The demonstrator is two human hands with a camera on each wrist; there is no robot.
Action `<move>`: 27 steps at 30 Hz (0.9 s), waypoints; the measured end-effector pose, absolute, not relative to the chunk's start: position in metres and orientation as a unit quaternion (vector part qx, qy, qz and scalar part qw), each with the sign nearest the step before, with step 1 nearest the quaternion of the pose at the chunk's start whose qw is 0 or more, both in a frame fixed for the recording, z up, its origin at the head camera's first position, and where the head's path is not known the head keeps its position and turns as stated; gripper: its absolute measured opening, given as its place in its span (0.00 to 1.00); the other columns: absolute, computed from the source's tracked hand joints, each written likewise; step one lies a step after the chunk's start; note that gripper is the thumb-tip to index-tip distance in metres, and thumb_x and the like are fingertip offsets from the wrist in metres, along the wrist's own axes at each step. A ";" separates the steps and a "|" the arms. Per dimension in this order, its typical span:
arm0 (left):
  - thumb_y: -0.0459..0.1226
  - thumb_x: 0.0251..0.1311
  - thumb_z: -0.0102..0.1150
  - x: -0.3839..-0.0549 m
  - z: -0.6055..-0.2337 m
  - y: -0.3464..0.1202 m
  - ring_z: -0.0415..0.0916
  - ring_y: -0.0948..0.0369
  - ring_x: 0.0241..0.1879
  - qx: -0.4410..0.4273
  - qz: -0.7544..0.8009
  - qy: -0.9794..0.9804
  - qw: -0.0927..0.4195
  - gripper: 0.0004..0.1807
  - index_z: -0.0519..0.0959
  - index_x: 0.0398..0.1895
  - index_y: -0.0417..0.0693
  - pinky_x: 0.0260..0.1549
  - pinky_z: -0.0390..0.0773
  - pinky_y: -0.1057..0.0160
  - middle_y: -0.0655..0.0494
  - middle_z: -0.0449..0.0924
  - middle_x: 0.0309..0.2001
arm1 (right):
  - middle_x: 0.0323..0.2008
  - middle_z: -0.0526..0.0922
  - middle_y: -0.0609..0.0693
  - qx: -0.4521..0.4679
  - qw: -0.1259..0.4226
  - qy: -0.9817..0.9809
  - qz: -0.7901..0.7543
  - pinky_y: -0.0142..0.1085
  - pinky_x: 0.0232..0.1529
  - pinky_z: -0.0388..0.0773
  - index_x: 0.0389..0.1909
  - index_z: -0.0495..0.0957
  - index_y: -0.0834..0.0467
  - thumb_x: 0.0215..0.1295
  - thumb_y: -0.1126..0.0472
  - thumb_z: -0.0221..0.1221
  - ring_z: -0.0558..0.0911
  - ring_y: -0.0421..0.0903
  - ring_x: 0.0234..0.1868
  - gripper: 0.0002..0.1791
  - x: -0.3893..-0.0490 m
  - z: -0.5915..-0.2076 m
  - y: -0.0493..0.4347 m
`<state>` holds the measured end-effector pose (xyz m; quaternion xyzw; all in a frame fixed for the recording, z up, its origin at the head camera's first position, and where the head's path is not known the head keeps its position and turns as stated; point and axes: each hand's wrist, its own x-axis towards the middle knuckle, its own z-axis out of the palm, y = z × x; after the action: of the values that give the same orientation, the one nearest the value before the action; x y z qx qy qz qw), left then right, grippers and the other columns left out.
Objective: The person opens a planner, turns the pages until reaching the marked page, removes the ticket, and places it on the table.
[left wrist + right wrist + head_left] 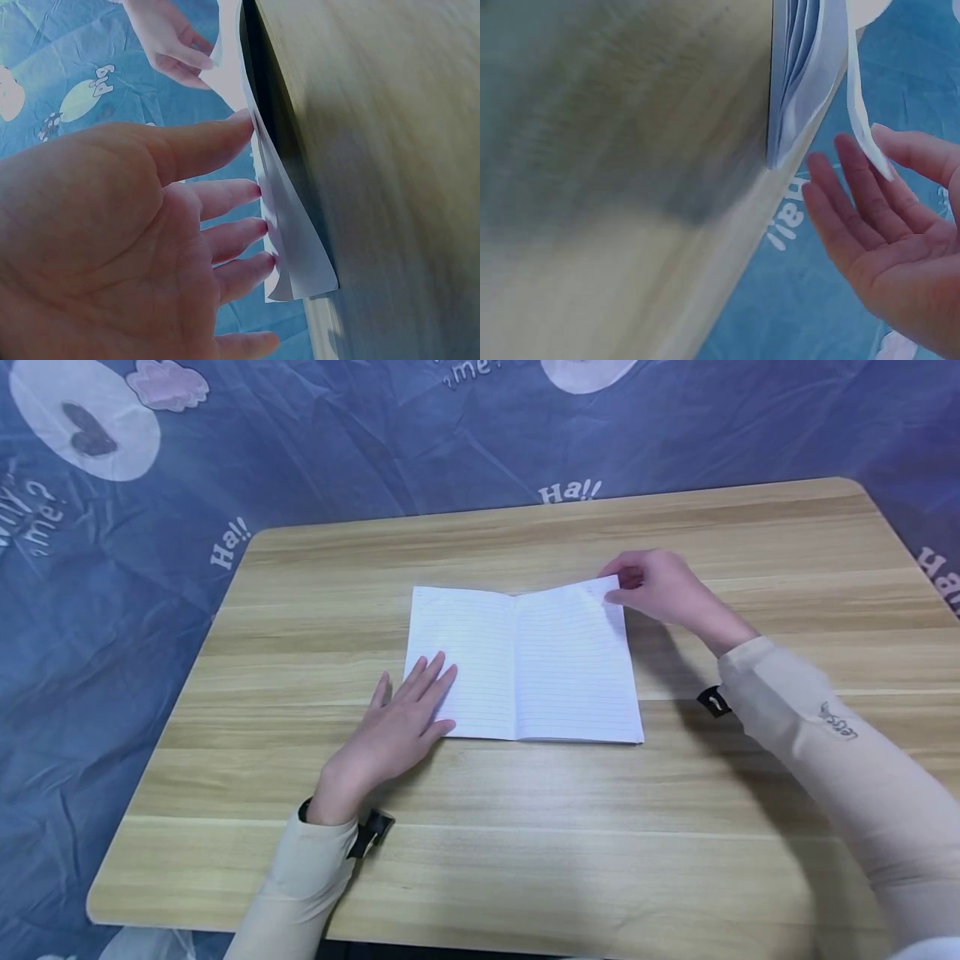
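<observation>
An open notebook (570, 668) with lined white pages lies in the middle of the table in the head view. My left hand (393, 727) rests with spread, straight fingers on the lower left of its left page. At the top right corner, my right hand (660, 585) pinches a page between thumb and fingers. The right wrist view shows that lifted page (864, 135) apart from the stack of pages (802, 82) beneath. In the left wrist view, the fingertips of the left hand (135, 225) touch the notebook's pages (289, 240).
The wooden table (525, 860) has rounded corners. A blue cloth (375, 443) printed with white words and cartoon shapes hangs behind it and covers the left side. Black straps (371, 832) sit at both wrists over pale sleeves.
</observation>
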<state>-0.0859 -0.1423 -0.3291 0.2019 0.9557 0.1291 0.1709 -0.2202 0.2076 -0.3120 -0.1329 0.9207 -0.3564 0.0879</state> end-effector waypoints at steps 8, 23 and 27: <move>0.49 0.74 0.46 -0.086 -0.330 -0.143 0.29 0.57 0.76 0.198 0.128 0.956 0.176 0.37 0.44 0.79 0.54 0.69 0.30 0.39 0.57 0.33 0.79 | 0.44 0.83 0.57 -0.051 0.135 0.880 -0.452 0.21 0.36 0.75 0.58 0.74 0.71 0.64 0.63 0.64 0.78 0.29 0.35 0.24 -0.209 -0.317 0.217; 0.49 0.74 0.45 -0.086 -0.331 -0.143 0.29 0.57 0.76 0.199 0.130 0.956 0.172 0.37 0.45 0.79 0.54 0.70 0.31 0.39 0.57 0.33 0.79 | 0.51 0.82 0.63 -0.032 0.200 0.852 -0.483 0.25 0.40 0.79 0.63 0.69 0.73 0.67 0.62 0.62 0.83 0.31 0.34 0.28 -0.175 -0.322 0.219; 0.49 0.74 0.45 -0.086 -0.332 -0.144 0.29 0.58 0.76 0.199 0.131 0.956 0.173 0.37 0.44 0.79 0.54 0.70 0.31 0.39 0.57 0.33 0.79 | 0.53 0.81 0.64 -0.037 0.206 0.851 -0.481 0.25 0.43 0.77 0.64 0.68 0.73 0.69 0.59 0.60 0.84 0.35 0.34 0.29 -0.169 -0.320 0.219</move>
<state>-0.0863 -0.1437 -0.3318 0.1988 0.9557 0.1308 0.1731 -0.1692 0.2193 -0.3201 -0.0370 0.8512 -0.4813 0.2061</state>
